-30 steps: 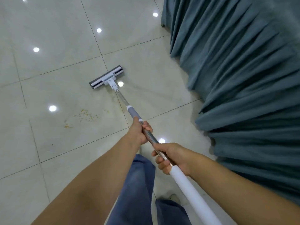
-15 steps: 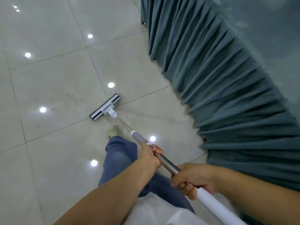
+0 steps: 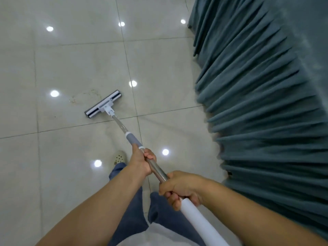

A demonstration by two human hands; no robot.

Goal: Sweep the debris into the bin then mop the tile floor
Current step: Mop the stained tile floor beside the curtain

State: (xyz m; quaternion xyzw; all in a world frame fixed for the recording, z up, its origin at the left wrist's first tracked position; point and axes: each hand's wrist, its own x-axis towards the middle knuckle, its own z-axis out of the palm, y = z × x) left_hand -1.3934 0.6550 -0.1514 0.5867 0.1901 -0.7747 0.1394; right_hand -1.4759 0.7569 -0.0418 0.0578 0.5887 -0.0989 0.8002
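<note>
While person stands at near edge, trousers (image 3: 127,201) show bottom centre. Right hand (image 3: 181,188) nearest: fingers curled tight round mop (image 3: 121,125) pole where steel meets white grip. Left hand (image 3: 142,162) farther, slightly left: fingers wrapped round pole just near side of grey sleeve. Shoe (image 3: 119,157) on floor (image 3: 62,68), left of left hand. Pole slants far-left. Mop head (image 3: 103,104) flat on tile, just past grout line. Debris (image 3: 83,96): faint brownish specks just beyond head, to its left. Teal pleated cloth (image 3: 257,103) fills right side.
</note>
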